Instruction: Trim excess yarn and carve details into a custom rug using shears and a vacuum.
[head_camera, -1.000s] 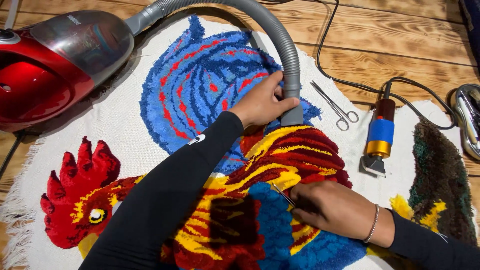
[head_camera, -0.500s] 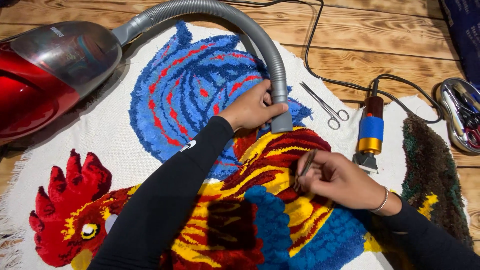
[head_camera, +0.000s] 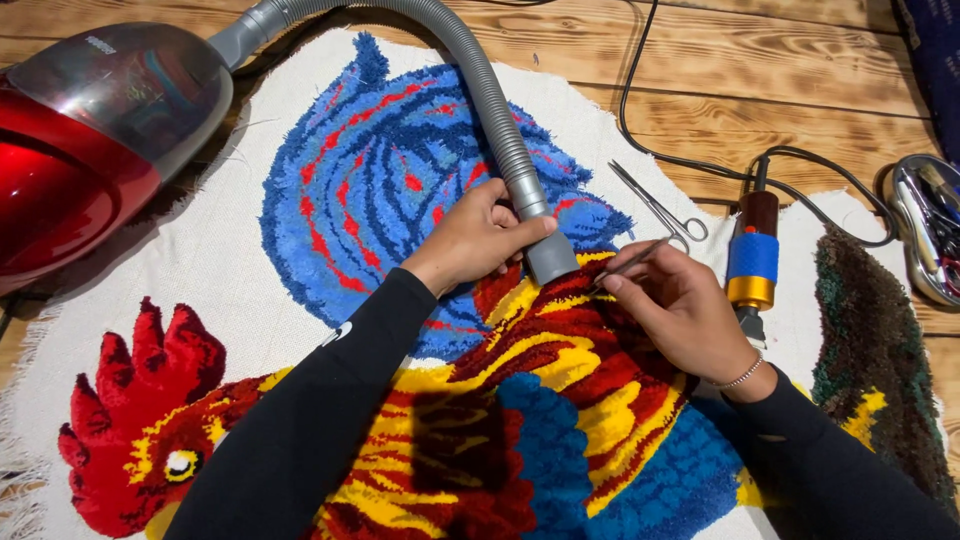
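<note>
Left hand (head_camera: 478, 235) grips vacuum hose (head_camera: 497, 128) nozzle-down on rooster rug (head_camera: 560, 400), right hand (head_camera: 680, 310) pinches thin metal tool (head_camera: 628, 266) beside it: keep nozzle just next to tool tip, short strokes.

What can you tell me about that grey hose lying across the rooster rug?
The grey hose is ribbed and looks like flexible plastic. It leaves the red vacuum cleaner at top left, arches over the wooden floor and runs down across the blue tufted part of the rooster rug. It ends in a smooth grey nozzle pressed to the pile. The left hand grips it just above the nozzle; the right hand works beside its tip with a thin metal tool.
</note>
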